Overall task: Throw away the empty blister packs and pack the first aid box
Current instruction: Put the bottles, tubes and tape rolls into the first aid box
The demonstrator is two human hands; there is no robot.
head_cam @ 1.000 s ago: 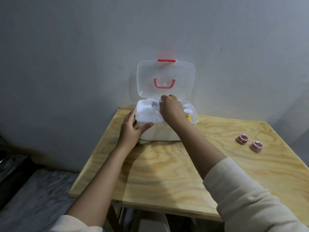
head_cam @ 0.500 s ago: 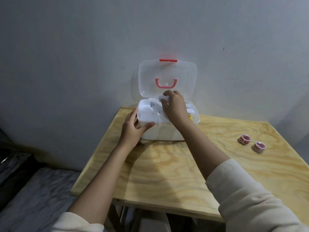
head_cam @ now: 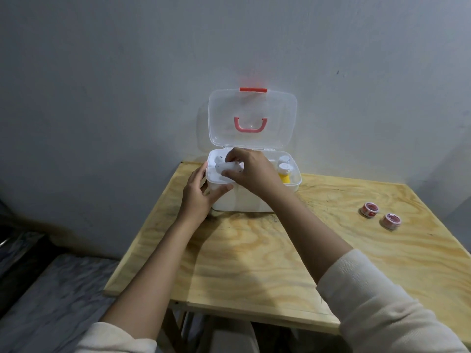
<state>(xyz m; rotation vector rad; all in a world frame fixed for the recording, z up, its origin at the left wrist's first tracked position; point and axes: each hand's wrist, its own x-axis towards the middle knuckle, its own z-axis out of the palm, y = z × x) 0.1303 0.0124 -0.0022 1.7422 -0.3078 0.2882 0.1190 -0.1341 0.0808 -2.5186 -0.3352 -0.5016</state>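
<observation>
Since a second ago the right hand (head_cam: 252, 171) has shifted from the middle of the box toward its left end and now grips a small white roll-shaped item (head_cam: 228, 167), fingers curled around it over the left compartment; exactly what the item is, can't tell. Left hand (head_cam: 197, 197) hasn't moved: half open, cupped against the front left corner of the first aid box (head_cam: 244, 200), thumb lying along the front rim, fingers round the side.

Box is white plastic, sits at the back of the wooden table (head_cam: 254, 250), close to the grey wall (head_cam: 127, 72). Clear lid (head_cam: 252, 118) stands open and upright, leaning back toward the wall, red latch (head_cam: 253, 89) at its top edge, pink handle (head_cam: 250, 125) on its face.

Inside the box, right end: two white-capped bottles (head_cam: 284, 165), the near one with a yellow body. Left compartment contents mostly hidden by the hand.

Two small tape rolls (head_cam: 369, 209) with red and white labels lie on the table well apart from the box, to its right, just beside each other.

Both sleeves cream, pushed up the forearms.
</observation>
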